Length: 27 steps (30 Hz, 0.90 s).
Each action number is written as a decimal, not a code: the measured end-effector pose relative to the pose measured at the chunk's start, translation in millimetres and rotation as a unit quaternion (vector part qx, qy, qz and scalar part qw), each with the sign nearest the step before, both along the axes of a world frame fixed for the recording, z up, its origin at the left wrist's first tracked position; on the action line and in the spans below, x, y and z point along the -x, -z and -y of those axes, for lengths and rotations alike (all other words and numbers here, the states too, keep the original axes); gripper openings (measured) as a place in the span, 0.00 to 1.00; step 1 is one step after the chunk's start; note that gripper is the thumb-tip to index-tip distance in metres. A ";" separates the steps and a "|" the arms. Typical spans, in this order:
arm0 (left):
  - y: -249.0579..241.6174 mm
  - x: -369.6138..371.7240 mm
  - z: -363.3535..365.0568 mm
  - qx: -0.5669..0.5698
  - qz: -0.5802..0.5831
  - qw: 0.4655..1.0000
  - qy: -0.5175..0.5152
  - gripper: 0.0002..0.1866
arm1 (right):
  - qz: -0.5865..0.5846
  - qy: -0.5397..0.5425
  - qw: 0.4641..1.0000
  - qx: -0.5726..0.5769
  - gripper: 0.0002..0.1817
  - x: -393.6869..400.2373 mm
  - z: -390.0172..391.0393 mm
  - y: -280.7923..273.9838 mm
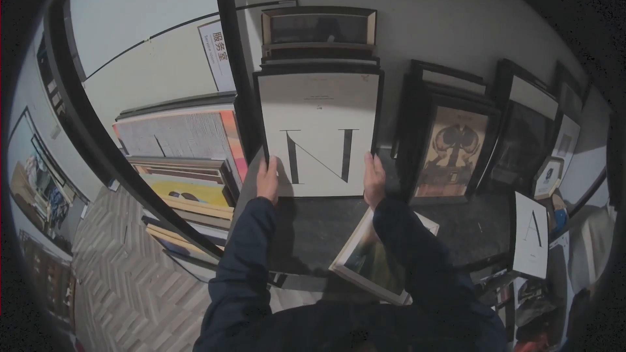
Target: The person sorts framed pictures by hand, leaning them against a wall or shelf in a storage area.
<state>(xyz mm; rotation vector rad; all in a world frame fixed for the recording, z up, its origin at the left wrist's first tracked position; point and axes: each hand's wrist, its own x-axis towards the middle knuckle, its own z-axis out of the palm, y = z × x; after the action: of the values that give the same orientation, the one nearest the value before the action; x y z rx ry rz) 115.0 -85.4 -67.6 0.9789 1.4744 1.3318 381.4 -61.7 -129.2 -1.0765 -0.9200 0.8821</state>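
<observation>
A black-framed print with a large letter N [318, 111] stands upright against a stack of other frames. My left hand [267, 180] holds its lower left edge, and my right hand [373, 181] grips the lower right edge, so the print is held between both. Its bottom edge is at the dark shelf top [306, 221]. Under my right forearm lies a pale-framed picture [362, 248], tilted at the shelf's front edge and partly covered by my sleeve. Behind the N print, a deep dark frame [319, 29] shows above it.
To the right, a framed brown picture [451, 150] leans with several dark frames [525, 127]. A letter A print [531, 234] stands at the far right front. Stacked pictures [182, 137] fill the left side beyond a black post [229, 39]. Herringbone flooring [124, 267] shows lower left.
</observation>
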 end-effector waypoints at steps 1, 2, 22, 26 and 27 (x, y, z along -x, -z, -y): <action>-0.2 0.0 -0.3 0.002 0.002 1.000 0.002 0.41 | 0.001 0.006 1.000 0.014 0.34 -0.2 -1.5 1.2; -0.1 -0.1 -0.3 0.004 0.004 1.000 0.003 0.41 | 0.002 0.012 1.000 0.029 0.34 -0.4 -2.8 2.6; 8.3 3.2 -1.4 0.073 -0.069 0.995 0.015 0.42 | 0.117 -0.065 0.959 0.250 0.49 -12.7 31.7 -22.7; -2.0 5.3 6.8 0.104 -0.080 0.991 0.029 0.46 | 0.151 -0.108 0.941 0.282 0.49 -9.8 44.1 -40.5; -1.7 5.6 6.8 0.109 -0.081 0.990 0.033 0.47 | 0.155 -0.111 0.939 0.286 0.49 -10.0 45.9 -43.2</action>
<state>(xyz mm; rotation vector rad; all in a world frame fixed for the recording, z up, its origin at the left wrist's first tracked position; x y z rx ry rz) 109.4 -92.2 -65.9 1.0022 1.6570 1.0386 391.4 -107.6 -86.1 -1.6712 -1.0918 1.2348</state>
